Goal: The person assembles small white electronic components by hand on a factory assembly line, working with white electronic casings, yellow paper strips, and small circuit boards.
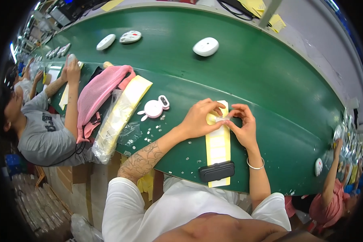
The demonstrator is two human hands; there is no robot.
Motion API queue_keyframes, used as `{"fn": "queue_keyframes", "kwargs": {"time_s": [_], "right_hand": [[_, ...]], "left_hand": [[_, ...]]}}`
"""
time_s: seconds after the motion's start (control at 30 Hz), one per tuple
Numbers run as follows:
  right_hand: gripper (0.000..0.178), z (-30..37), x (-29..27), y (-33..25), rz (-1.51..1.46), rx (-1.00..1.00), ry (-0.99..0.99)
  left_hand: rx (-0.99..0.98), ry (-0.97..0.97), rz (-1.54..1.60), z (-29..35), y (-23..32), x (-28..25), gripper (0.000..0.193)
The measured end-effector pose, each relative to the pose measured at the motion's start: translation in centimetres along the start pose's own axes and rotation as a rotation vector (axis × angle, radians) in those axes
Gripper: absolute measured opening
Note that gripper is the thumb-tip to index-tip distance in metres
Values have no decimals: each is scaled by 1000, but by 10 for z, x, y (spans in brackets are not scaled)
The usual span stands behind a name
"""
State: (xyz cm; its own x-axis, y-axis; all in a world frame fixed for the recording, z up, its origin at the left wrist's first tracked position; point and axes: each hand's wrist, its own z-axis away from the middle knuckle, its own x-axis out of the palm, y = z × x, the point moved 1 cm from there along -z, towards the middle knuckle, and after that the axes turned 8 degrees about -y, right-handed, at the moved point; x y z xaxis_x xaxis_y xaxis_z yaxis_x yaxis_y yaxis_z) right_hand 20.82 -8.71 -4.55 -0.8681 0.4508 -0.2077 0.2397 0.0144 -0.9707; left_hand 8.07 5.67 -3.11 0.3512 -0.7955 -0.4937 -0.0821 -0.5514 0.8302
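My left hand [201,119] and my right hand [243,126] meet over a long yellow-and-white label strip [218,147]. Between their pinched fingertips is a small whitish, partly see-through piece [221,119]; the fingers cover much of it, so I cannot tell its kind. The strip lies flat on the green work surface [181,161], running toward me. Across its near end rests a black oblong case [217,172]. To the left of my left hand lies a pink-and-white rabbit-shaped gadget [154,108], with small white bits scattered beside it.
White computer mice [206,46] sit along the far belt. At left are a plastic-wrapped label stack [123,117], a pink mesh bag [105,90] and a co-worker in a grey shirt [48,135] holding a whitish object. Another mouse [318,167] and a person in pink [332,205] are at right.
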Motion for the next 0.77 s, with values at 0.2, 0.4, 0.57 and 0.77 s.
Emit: {"fn": "queue_keyframes", "kwargs": {"time_s": [0.2,0.4,0.57,0.77], "right_hand": [[49,4,5,-1,-23,-15,-41],[50,2,6,-6,3,11,-26],[47,4,4,-6,-42,35,-4],[47,2,4,2,-22,31,-26]], "left_hand": [[76,33,23,6,-6,6,33],[66,82,-24,6,-6,4,31],[67,85,-5,6,-4,7,31],[117,111,-19,9,-4,5,31]]}}
